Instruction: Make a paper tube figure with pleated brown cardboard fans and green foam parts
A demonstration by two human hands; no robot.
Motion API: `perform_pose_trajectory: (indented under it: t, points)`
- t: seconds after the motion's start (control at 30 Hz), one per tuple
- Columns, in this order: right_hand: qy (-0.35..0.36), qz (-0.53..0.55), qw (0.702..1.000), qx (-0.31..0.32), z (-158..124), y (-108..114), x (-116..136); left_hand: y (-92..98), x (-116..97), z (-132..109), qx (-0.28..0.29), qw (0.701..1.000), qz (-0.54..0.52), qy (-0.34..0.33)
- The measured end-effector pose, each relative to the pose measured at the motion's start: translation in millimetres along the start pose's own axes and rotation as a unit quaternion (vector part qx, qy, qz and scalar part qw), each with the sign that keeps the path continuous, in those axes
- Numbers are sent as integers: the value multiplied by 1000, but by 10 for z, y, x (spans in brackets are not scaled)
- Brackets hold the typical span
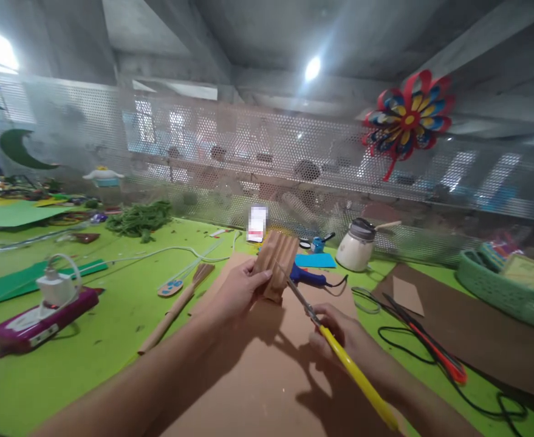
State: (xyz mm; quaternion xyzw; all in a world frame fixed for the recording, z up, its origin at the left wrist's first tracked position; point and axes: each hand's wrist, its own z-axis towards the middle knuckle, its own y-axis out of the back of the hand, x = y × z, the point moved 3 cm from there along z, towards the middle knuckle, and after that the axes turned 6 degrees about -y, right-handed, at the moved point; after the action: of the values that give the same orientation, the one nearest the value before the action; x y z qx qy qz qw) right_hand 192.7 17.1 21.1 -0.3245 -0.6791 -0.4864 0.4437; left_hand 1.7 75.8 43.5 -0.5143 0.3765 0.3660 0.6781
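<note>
My left hand (237,291) grips a folded, pleated piece of brown cardboard (276,261) and holds it upright above a large brown cardboard sheet (257,376). My right hand (346,337) is closed around yellow-handled scissors (339,349). Their blades point up and left, and the tip touches the right edge of the pleated piece. Both forearms reach in from the bottom of the view.
On the green table (89,340) lie a blue glue gun (310,278), a white pot (358,246), a purple wipes pack with a white charger (43,318), a cardboard tube (175,309), black and red cables (431,349) and a green basket (503,285). A perforated screen stands behind, with a paper pinwheel (407,118).
</note>
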Motion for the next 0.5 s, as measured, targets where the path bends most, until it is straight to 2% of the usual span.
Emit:
perform_pose_trajectory:
  t: [0.13,0.27,0.5]
  points:
    - [-3,8,1000,1,-1,-41,25,-16,-3,-18,-8,1000,-9,-8]
    - [2,21,1000,-2,1,-55,-41,-23,26,-20,16,1000,-14,-1]
    - [9,38,999,-37,-28,-111,-86,-24,55,-29,1,1000,-6,15]
